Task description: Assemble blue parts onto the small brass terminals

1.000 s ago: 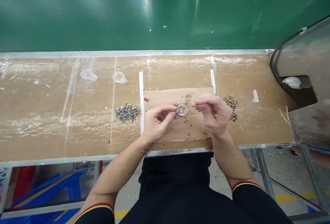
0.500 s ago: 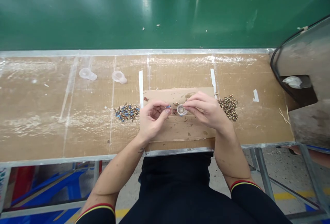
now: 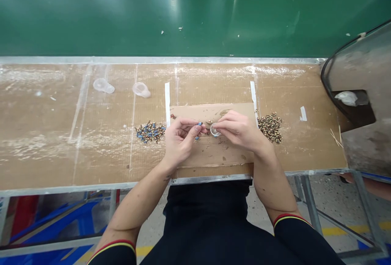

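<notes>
My left hand (image 3: 183,136) is closed in a pinch around a small blue-and-dark part (image 3: 200,123), which looks like a screw with a blue coating. Another small blue-marked part (image 3: 197,138) shows just below the thumb; whether the hand holds it too is unclear. My right hand (image 3: 238,130) has its fingertips pressed together over the right rim of a small clear cup (image 3: 214,130). What those fingers pinch, if anything, is hidden. Several small brassy and reddish parts (image 3: 209,122) lie behind the cup on a cardboard sheet (image 3: 214,155).
A pile of blue-and-brass parts (image 3: 150,132) lies left of the sheet, and a pile of brassy parts (image 3: 270,128) to its right. Two translucent cups (image 3: 141,89) lie at the back left. Thin sticks (image 3: 336,136) and a metal housing with a cable (image 3: 366,143) are at the right.
The blue part in my left fingers has risen slightly, and a second blue-marked part now shows below. My right fingertips have shifted a little left, farther over the cup.
</notes>
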Motion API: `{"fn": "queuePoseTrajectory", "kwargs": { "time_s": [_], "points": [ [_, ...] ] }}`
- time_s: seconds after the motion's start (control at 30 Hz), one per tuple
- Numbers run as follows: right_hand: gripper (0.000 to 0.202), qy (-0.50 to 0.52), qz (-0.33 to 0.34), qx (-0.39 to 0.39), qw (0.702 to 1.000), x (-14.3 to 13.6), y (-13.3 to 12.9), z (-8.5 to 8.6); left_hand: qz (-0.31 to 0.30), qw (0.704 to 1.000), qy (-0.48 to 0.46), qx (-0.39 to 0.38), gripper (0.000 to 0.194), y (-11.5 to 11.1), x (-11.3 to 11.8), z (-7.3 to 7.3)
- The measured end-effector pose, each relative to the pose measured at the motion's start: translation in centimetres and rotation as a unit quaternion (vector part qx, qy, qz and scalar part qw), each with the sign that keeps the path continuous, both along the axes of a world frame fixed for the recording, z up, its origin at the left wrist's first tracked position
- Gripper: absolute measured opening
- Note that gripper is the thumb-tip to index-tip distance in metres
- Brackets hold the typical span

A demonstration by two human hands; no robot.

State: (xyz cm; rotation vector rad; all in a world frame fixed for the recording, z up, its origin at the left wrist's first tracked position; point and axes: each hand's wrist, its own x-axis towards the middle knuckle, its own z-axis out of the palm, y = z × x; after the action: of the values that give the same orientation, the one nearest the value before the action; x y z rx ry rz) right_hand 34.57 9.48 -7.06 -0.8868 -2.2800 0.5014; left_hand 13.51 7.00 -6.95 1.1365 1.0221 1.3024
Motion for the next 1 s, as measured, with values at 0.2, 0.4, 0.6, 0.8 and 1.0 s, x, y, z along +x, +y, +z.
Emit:
{"fn": "queuePoseTrajectory", "kwargs": {
  "time_s": [0.2, 0.4, 0.6, 0.8, 1.0],
  "points": [
    [0.016, 0.002, 0.002, -0.008, 1.000, -0.1, -0.1, -0.1, -0.004, 0.999, -0.014, 0.049, 0.026, 0.2, 0.1, -0.4],
    [0.014, 0.025, 0.000, -0.007, 1.000, 0.1, -0.1, 0.8, 0.008, 0.998, 0.026, 0.059, 0.021, 0.3, -0.1, -0.6],
    [0.014, 0.202, -0.095, 0.002, 0.975, 0.2, -0.8, 2.3, -0.004, 0.999, 0.020, 0.034, 0.018, -0.1, 0.2, -0.5],
    [0.016, 0.306, -0.091, 0.015, 0.948, -1.3, -1.6, 2.1, -0.037, 0.995, 0.055, 0.069, 0.009, -0.5, 0.5, -0.3],
    [0.016, 0.300, -0.071, 0.016, 0.951, -1.8, -1.5, 2.1, -0.035, 0.991, 0.107, 0.077, 0.008, -0.6, 0.5, -0.3]
  ]
}}
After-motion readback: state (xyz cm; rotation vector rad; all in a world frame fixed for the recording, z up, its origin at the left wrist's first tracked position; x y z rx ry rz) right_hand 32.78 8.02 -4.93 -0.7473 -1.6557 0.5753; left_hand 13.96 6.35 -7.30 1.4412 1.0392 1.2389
